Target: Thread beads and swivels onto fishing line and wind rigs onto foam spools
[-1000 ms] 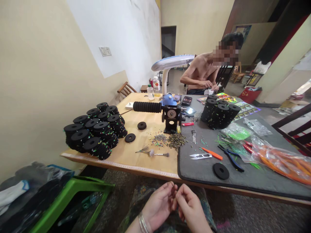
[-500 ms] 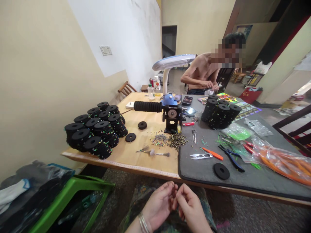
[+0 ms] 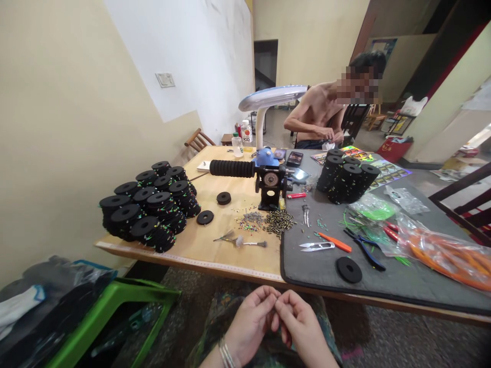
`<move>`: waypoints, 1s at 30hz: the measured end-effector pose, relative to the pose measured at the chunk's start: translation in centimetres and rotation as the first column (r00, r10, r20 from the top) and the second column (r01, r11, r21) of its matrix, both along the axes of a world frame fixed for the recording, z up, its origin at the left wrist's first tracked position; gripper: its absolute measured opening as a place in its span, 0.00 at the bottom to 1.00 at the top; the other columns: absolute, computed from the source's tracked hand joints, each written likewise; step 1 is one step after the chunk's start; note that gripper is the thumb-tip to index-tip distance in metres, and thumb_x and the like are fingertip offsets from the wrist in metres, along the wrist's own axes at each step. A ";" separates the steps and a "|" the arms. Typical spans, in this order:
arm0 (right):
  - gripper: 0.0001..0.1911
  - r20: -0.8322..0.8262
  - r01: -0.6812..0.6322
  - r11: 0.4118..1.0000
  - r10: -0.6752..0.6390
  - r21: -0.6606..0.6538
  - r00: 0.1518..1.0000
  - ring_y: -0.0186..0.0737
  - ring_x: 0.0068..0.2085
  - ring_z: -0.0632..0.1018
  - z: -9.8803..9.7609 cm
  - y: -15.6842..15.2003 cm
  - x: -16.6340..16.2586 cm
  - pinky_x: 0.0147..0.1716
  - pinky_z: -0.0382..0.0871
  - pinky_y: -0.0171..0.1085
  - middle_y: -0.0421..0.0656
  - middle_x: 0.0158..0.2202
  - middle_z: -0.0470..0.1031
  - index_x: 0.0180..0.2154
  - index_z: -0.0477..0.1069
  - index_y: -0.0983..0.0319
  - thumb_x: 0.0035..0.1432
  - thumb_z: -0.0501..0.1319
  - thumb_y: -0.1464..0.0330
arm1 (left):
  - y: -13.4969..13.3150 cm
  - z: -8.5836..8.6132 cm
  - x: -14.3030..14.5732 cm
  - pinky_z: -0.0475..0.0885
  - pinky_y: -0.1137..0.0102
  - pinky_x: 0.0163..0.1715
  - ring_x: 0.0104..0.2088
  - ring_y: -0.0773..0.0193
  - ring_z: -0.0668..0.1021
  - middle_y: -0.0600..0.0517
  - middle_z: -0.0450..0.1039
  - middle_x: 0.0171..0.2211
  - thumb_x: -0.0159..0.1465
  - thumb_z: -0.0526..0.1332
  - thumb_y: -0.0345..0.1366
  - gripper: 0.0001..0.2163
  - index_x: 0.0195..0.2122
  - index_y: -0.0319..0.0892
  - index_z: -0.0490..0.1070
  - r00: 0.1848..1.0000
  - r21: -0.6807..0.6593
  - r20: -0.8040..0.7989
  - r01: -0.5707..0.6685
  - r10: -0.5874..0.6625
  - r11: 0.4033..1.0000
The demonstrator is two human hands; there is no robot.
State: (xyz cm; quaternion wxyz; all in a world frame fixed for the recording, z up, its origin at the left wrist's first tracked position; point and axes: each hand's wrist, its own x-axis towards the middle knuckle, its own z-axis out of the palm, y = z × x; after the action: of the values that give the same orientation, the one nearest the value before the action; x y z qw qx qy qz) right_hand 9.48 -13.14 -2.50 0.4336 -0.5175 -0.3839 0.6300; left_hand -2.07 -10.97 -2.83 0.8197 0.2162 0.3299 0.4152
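My left hand [image 3: 251, 319] and my right hand [image 3: 297, 319] meet above my lap, just off the table's front edge. Both are closed, thumbs and fingertips pinched together at one spot; whatever they hold is too small or hidden to make out. On the grey mat [image 3: 318, 276] ahead lie a black foam disc [image 3: 349, 269], thread snips [image 3: 317, 247], an orange-handled tool [image 3: 335, 242] and blue-handled pliers [image 3: 365, 249]. Small brass-and-black pieces [image 3: 279, 223] are heaped beside grey and coloured beads [image 3: 251, 220]. Brush-like bundles [image 3: 255, 244] lie nearer me.
Stacked black foam spools [image 3: 148, 204] fill the table's left; more spools [image 3: 347, 176] stand right. A black winding device [image 3: 270, 186] and a lamp [image 3: 264, 128] stand mid-table. Orange tubing in bags [image 3: 441, 255] lies right. Across sits another person [image 3: 318, 112]. A green stool [image 3: 111, 312] is lower left.
My hands have drawn closer, the right fingers now tighter against the left fingertips. The view has shifted slightly. The other person's hands have moved a little.
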 end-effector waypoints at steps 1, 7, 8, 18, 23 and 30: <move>0.26 -0.025 -0.002 1.000 0.002 -0.016 1.000 0.24 0.11 0.61 -0.1 0.0 0.0 0.11 0.51 0.25 0.35 0.17 0.70 0.27 0.61 0.61 0.49 0.60 0.44 | 0.0 0.0 0.1 0.65 0.74 0.16 0.15 0.71 0.66 0.57 0.67 0.18 0.55 0.67 0.39 0.11 0.32 0.38 0.70 1.000 0.016 -0.011 -0.003 0.003 1.000; 0.25 -0.145 -0.011 0.997 -0.001 -0.079 0.989 0.24 0.11 0.63 -0.3 0.4 0.3 0.11 0.52 0.24 0.35 0.17 0.72 0.28 0.62 0.62 0.47 0.63 0.47 | -0.1 0.0 -0.2 0.69 0.71 0.21 0.17 0.68 0.71 0.55 0.70 0.20 0.56 0.67 0.38 0.08 0.32 0.40 0.72 0.993 0.125 -0.115 -0.011 0.025 0.992; 0.25 -0.154 -0.011 0.997 -0.001 -0.079 0.988 0.24 0.11 0.62 -0.3 0.4 0.3 0.10 0.51 0.24 0.35 0.17 0.72 0.28 0.62 0.62 0.47 0.63 0.47 | 0.0 0.1 -0.3 0.70 0.71 0.25 0.21 0.67 0.73 0.53 0.73 0.24 0.56 0.67 0.37 0.07 0.31 0.39 0.73 0.984 0.157 -0.167 -0.028 0.055 0.987; 0.26 -0.006 -0.111 0.992 0.111 -0.053 0.994 0.25 0.12 0.58 0.3 0.7 0.8 0.11 0.46 0.26 0.35 0.15 0.70 0.27 0.60 0.60 0.48 0.60 0.44 | 0.7 2.1 -1.2 0.66 0.75 0.30 0.27 0.67 0.72 0.52 0.73 0.27 0.58 0.65 0.38 0.08 0.28 0.38 0.73 0.903 0.357 -0.396 -0.015 0.166 0.934; 0.17 0.171 -0.201 0.973 0.181 0.111 0.969 0.29 0.18 0.64 1.6 0.7 1.1 0.18 0.55 0.28 0.37 0.19 0.70 0.27 0.66 0.62 0.57 0.58 0.55 | 0.8 3.3 -1.2 0.59 0.77 0.19 0.18 0.73 0.64 0.58 0.65 0.19 0.59 0.64 0.42 0.12 0.26 0.40 0.66 0.952 0.258 -0.285 -0.035 0.111 0.966; 0.12 0.375 -0.269 0.930 0.162 0.251 0.913 0.34 0.23 0.68 3.7 0.4 2.0 0.25 0.59 0.31 0.36 0.20 0.69 0.28 0.67 0.60 0.61 0.54 0.62 | 1.5 6.6 -2.3 0.53 0.81 0.17 0.17 0.77 0.61 0.60 0.62 0.19 0.52 0.71 0.33 0.12 0.29 0.39 0.66 0.982 -0.022 0.145 -0.116 0.118 0.993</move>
State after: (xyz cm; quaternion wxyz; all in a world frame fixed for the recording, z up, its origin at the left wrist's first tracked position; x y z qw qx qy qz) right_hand 11.45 -12.72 1.16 0.3588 -0.5033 -0.6000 0.5080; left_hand -4.38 -9.49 3.78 0.8173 0.1601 0.2839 0.4752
